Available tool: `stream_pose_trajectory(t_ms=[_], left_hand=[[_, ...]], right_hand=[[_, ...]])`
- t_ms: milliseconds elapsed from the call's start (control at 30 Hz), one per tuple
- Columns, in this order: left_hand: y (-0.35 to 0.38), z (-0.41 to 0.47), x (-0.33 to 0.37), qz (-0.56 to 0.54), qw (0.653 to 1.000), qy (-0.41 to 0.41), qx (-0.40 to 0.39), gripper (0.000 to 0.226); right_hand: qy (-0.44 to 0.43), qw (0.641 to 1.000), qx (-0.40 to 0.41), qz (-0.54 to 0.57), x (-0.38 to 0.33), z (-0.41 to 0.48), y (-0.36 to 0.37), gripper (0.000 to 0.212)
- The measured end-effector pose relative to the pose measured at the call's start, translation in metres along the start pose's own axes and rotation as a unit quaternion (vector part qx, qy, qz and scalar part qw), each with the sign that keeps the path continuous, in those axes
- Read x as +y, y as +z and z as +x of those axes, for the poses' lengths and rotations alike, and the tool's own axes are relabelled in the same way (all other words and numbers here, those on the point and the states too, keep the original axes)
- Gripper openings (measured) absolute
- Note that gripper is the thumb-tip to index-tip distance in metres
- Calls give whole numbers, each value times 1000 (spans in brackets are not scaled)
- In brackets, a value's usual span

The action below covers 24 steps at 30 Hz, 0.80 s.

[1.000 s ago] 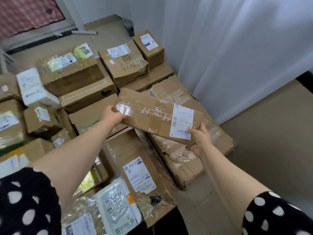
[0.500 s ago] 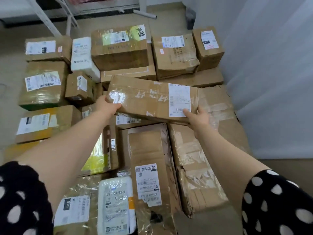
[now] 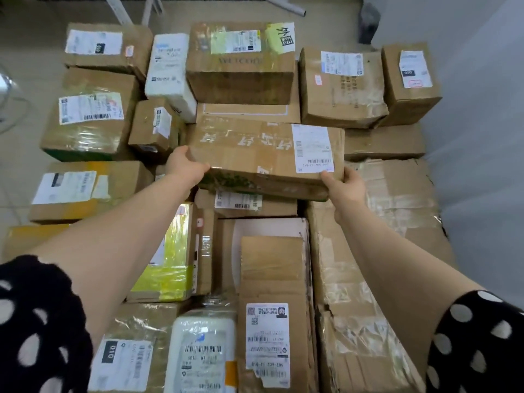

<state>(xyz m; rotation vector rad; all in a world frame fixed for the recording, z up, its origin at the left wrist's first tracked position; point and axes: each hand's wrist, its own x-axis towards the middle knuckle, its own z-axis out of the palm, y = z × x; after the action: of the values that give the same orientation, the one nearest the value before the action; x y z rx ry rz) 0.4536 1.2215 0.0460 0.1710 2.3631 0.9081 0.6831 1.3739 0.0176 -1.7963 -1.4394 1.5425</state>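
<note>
A long flat cardboard parcel (image 3: 255, 154) with clear tape and a white shipping label at its right end is held level over the middle of a pile of parcels. My left hand (image 3: 184, 165) grips its near left corner, thumb on top. At the near right corner, my right hand (image 3: 344, 185) holds it with the thumb on the label's edge. Both arms reach forward from black sleeves with white dots.
Taped cardboard boxes cover the floor all around, among them a tall box with a yellow label (image 3: 241, 61), a white padded parcel (image 3: 170, 72), a yellow-taped box (image 3: 167, 259) and a crushed long box (image 3: 368, 251). White curtain (image 3: 482, 137) hangs at the right; bare floor (image 3: 25, 66) lies left.
I have carried the parcel leftward from beside the curtain to above the pile's middle, and it has turned level. The view has swung left and down with it. Both hands keep their hold.
</note>
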Motion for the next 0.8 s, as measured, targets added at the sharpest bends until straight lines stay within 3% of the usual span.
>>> stream_pose_trajectory(t_ms=[433, 800], left_hand=[[0, 57, -4, 14, 1000, 9, 19, 56], [-7, 77, -18, 69, 993, 85, 50, 56]], right_hand=[[3, 1000, 0, 10, -21, 34, 60, 42], [-11, 999, 11, 39, -25, 40, 80, 51]])
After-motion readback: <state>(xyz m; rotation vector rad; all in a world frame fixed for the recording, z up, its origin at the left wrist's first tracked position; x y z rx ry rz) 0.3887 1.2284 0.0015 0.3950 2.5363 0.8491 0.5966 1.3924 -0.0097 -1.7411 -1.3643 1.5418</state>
